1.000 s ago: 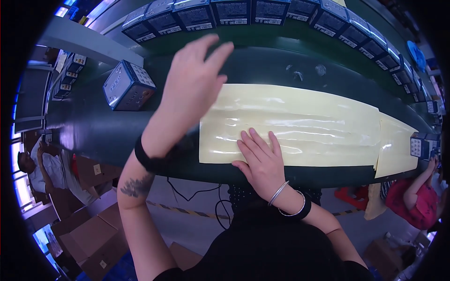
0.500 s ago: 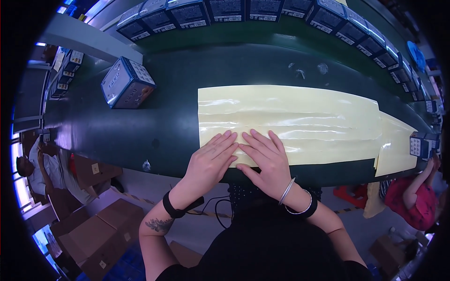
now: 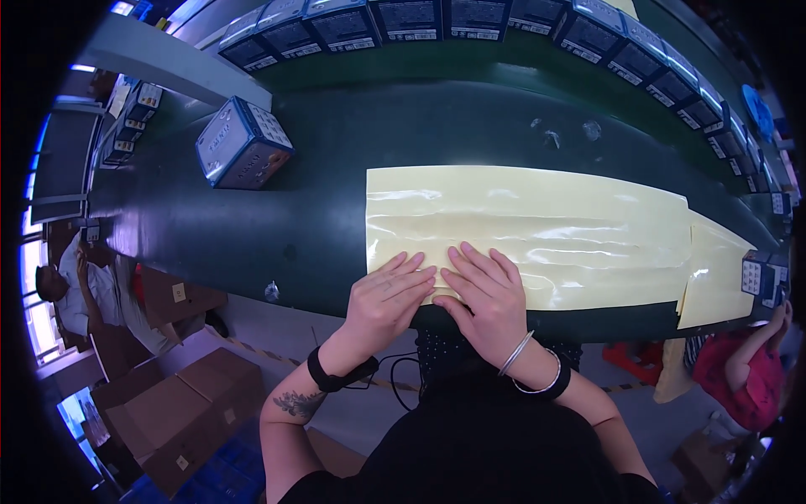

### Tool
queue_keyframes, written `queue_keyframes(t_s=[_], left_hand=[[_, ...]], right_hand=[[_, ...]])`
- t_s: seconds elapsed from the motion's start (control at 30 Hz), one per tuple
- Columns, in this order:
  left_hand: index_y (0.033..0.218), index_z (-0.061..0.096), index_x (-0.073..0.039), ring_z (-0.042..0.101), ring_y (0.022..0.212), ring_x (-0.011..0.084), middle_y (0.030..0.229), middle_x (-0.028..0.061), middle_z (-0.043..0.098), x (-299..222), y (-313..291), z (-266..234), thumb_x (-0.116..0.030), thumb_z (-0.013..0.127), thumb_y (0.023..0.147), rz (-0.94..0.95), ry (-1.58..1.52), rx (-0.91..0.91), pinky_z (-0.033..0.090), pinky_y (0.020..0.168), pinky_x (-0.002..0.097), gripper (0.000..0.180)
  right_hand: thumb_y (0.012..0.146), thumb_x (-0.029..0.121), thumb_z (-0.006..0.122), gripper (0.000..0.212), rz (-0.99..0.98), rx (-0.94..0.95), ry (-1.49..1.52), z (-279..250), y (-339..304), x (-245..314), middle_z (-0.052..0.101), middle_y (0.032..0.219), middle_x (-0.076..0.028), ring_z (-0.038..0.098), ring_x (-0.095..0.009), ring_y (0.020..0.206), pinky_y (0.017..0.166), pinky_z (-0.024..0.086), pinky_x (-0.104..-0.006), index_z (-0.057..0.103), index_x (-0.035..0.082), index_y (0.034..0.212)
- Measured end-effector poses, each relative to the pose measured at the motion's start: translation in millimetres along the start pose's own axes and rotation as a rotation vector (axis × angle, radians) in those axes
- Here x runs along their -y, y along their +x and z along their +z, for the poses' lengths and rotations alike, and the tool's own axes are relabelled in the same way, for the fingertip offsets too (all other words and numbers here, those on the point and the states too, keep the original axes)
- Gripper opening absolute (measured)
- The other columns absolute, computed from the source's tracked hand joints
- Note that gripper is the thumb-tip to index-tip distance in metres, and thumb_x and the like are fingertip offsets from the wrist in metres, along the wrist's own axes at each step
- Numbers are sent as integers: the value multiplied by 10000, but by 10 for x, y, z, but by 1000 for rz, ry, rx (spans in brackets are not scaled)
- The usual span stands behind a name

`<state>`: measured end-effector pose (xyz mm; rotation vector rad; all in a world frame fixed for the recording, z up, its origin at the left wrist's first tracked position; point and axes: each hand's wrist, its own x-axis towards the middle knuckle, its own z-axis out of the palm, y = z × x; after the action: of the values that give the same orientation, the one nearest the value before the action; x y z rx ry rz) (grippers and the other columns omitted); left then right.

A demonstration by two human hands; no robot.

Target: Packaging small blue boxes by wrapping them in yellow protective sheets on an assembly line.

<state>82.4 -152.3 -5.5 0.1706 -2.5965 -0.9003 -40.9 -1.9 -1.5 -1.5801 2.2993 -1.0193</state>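
A pale yellow glossy sheet (image 3: 537,210) with several lengthwise creases lies flat on the dark green table (image 3: 336,118) in front of me. My left hand (image 3: 389,291) rests on its near edge, palm down with fingers stretched out and nothing gripped. Close beside it, my right hand (image 3: 487,290) lies on the sheet too, fingers slightly spread and thumb toward the left hand. The fingertips of both hands point away from me. At the right end, another pale yellow sheet (image 3: 714,269) overlaps with the first one.
A blue box (image 3: 243,144) stands at the left of the table. Several similar boxes (image 3: 407,21) line the far side. Bits of clear plastic (image 3: 592,129) lie behind the sheet. Co-workers sit at left (image 3: 96,281) and right (image 3: 739,357). Brown cartons (image 3: 180,412) are on the floor.
The whole view has shifted slightly, so the table and boxes appear a little farther right. Both hands remain flat near the sheet's front edge, hardly moved on it.
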Motion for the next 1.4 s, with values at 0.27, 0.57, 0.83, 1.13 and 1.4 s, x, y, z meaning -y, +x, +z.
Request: queue_keyframes(t_s=[0.27,0.57,0.83,1.13,1.4], left_hand=[[852,682,-13,669,1044,290,960,104,710,-77,-14,19,5,741,747,-34,-32,-90,524,937,426,122],[850,652,-13,644,868,275,872,89,677,-218,162,-277,17,736,741,-133,-101,-33,511,831,379,141],[892,582,-24,593,1088,282,1148,128,620,298,1372,-975,-10,713,773,-66,111,-56,461,921,353,177],[883,580,-36,579,1117,315,1164,132,632,1291,2707,-1467,-82,705,808,4,566,184,423,1001,362,153],[894,604,-40,618,1033,291,1052,113,674,1450,2867,-1239,-107,704,816,-29,366,21,460,945,370,143]], right_hand=[[759,213,768,363,-18,-6,18,6,35,-15,628,1252,-120,542,-263,1236,1062,346,-440,683,39,1066],[737,239,791,436,-15,6,19,-23,52,-34,605,1290,-136,529,-272,1253,1077,329,-442,669,30,1100],[754,271,785,434,-26,-14,20,-25,32,-47,603,1290,-138,525,-278,1257,1078,327,-452,667,24,1090],[767,287,778,426,-24,-19,37,-19,19,-38,604,1289,-135,523,-278,1259,1081,324,-455,667,25,1084],[773,292,774,419,-24,-10,28,-25,30,-52,606,1286,-129,520,-269,1264,1082,324,-455,668,32,1083]])
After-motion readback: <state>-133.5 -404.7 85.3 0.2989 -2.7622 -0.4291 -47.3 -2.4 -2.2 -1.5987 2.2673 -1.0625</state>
